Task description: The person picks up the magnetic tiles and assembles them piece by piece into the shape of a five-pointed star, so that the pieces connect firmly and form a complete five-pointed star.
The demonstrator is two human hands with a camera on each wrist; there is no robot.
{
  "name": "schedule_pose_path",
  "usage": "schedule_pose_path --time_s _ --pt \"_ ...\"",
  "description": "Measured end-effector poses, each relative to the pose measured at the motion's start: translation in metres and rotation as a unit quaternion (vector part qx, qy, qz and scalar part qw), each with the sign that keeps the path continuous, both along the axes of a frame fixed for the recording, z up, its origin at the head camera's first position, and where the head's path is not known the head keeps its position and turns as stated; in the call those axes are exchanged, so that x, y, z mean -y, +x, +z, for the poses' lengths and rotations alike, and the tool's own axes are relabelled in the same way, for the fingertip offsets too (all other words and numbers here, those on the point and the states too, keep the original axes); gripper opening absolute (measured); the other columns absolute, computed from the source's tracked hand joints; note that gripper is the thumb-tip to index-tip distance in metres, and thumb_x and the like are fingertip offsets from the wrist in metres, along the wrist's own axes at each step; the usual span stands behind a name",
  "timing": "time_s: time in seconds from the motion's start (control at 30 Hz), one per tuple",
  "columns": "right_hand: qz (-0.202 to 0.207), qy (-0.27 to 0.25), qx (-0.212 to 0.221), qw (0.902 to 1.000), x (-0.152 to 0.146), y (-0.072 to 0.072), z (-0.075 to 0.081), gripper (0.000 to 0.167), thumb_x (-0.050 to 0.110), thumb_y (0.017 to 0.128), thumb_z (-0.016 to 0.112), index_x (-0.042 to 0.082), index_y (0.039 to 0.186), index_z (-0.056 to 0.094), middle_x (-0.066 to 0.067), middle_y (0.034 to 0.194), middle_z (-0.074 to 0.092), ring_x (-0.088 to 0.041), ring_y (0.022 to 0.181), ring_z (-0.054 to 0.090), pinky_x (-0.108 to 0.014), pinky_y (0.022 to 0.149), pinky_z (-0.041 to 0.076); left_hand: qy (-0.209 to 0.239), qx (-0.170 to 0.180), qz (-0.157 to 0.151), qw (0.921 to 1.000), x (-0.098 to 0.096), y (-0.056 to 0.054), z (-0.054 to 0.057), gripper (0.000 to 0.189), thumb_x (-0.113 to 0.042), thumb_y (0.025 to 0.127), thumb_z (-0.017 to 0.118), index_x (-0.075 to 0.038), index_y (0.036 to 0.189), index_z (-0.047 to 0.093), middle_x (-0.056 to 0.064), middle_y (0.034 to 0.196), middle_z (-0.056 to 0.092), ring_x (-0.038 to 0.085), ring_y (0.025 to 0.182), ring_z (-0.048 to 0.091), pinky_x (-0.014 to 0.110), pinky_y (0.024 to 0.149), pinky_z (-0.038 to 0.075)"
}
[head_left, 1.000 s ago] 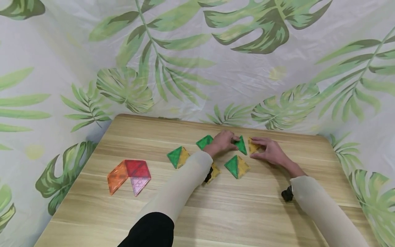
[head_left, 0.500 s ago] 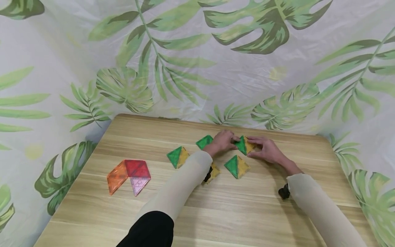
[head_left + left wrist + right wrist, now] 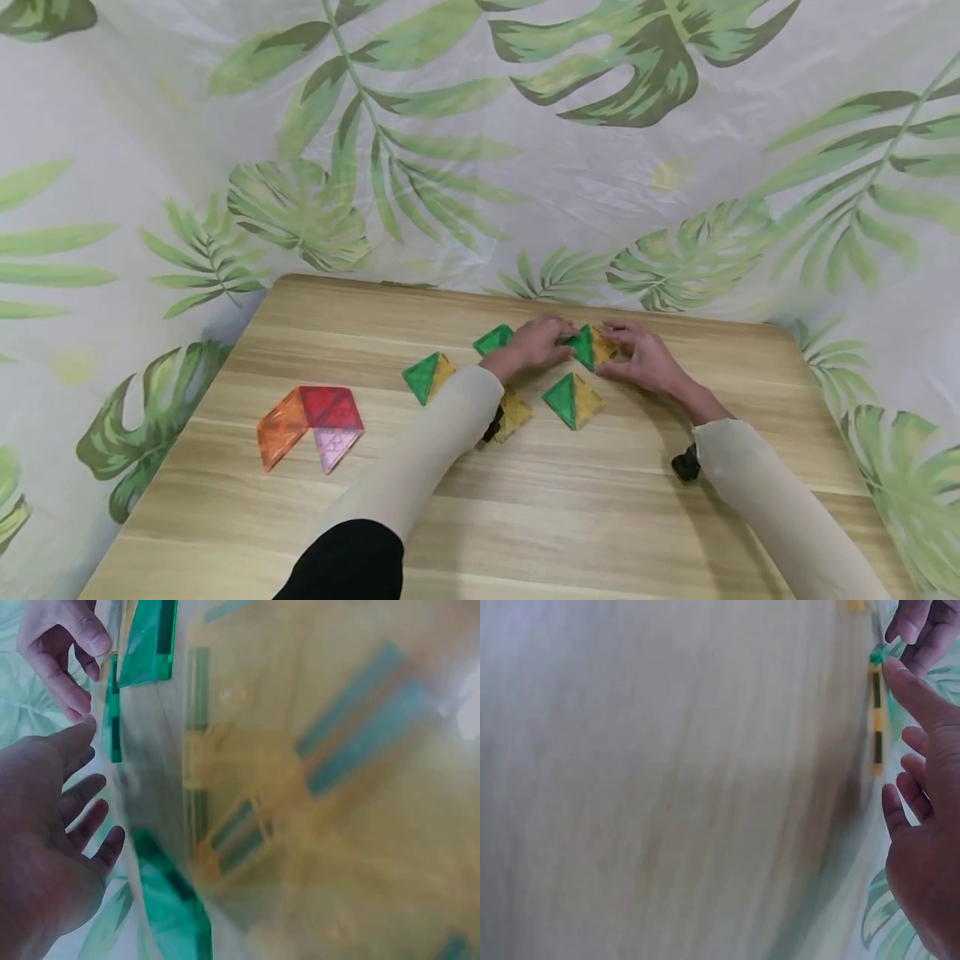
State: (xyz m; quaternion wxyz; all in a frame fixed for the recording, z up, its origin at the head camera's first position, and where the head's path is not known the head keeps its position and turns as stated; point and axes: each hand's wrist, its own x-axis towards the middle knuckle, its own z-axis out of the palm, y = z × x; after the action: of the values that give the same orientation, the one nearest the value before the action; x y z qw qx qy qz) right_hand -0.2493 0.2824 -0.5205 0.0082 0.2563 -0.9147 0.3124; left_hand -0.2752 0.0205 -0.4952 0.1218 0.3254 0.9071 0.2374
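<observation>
No readable text, label, brand, number or sign: none on green tile [image 3: 582, 347] or yellow tile [image 3: 602, 348] between left hand [image 3: 532, 344] and right hand [image 3: 647, 358], none on red tiles [image 3: 332, 408] or orange tiles [image 3: 283, 427] well left of left hand. Pattern on pink tile [image 3: 335, 446], same side, too small to make out.

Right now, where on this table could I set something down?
Bare tabletop lies between the left beige sleeve and right beige sleeve, also between the right hand and the table's right edge. It's crowded around the left hand, among green and yellow triangular tiles.
</observation>
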Motion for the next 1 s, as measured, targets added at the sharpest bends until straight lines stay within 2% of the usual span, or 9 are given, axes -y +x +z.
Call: schedule_pose_path --time_s 0.1,0.23,0.47,0.57,0.8,1.0 --pt "-0.002 -0.009 -0.017 0.9998 0.008 0.004 0.006 0.064 0.024 0.083 0.094 -0.007 0.134 0.069 -0.022 0.150 0.058 -0.045 0.137 0.052 -0.066 0.111 0.043 0.033 0.008 0.015 0.9993 0.013 0.003 0.008 0.045 -0.025 0.109 0.061 -0.007 0.150 0.059 0.011 0.157 0.056 0.028 0.148 0.048 0.043 0.124 0.037" --pt "0.013 -0.026 -0.033 0.9990 0.027 0.013 0.016 0.058 0.018 0.083 0.093 -0.008 0.130 0.070 -0.024 0.143 0.063 -0.046 0.132 0.056 -0.064 0.108 0.047 0.056 -0.003 0.023 0.9982 0.035 0.010 0.020 0.043 -0.025 0.110 0.061 -0.005 0.147 0.061 0.010 0.152 0.060 0.028 0.144 0.053 0.043 0.121 0.041" --pt "0.059 -0.024 -0.035 0.9974 0.082 0.031 0.037 0.053 0.021 0.089 0.088 -0.006 0.131 0.070 -0.021 0.138 0.067 -0.042 0.130 0.060 -0.059 0.105 0.052 0.049 -0.048 0.009 0.9976 0.085 0.035 0.040 0.037 -0.025 0.109 0.063 -0.005 0.140 0.067 0.010 0.143 0.067 0.029 0.136 0.060 0.046 0.114 0.049" --pt "0.085 -0.017 -0.034 0.9956 0.108 0.036 0.042 0.055 0.023 0.090 0.088 -0.005 0.133 0.070 -0.020 0.138 0.067 -0.039 0.131 0.061 -0.057 0.108 0.051 0.051 -0.071 0.004 0.9961 0.108 0.044 0.048 0.034 -0.024 0.108 0.065 -0.005 0.136 0.070 0.011 0.139 0.069 0.029 0.134 0.062 0.047 0.113 0.049" --pt "0.137 -0.005 -0.016 0.9905 0.167 0.047 0.047 0.057 0.028 0.092 0.086 -0.002 0.137 0.068 -0.017 0.140 0.067 -0.033 0.133 0.061 -0.049 0.111 0.051 0.039 -0.100 0.021 0.9940 0.173 0.067 0.067 0.035 -0.023 0.105 0.069 -0.005 0.135 0.071 0.014 0.139 0.069 0.034 0.132 0.062 0.053 0.111 0.050" --pt "0.173 -0.012 0.009 0.9849 0.205 0.059 0.049 0.060 0.027 0.094 0.084 -0.005 0.141 0.064 -0.018 0.143 0.065 -0.034 0.132 0.062 -0.045 0.105 0.056 0.021 -0.123 0.032 0.9916 0.229 0.084 0.071 0.033 -0.017 0.101 0.074 -0.002 0.131 0.072 0.018 0.135 0.070 0.039 0.129 0.063 0.057 0.108 0.051"
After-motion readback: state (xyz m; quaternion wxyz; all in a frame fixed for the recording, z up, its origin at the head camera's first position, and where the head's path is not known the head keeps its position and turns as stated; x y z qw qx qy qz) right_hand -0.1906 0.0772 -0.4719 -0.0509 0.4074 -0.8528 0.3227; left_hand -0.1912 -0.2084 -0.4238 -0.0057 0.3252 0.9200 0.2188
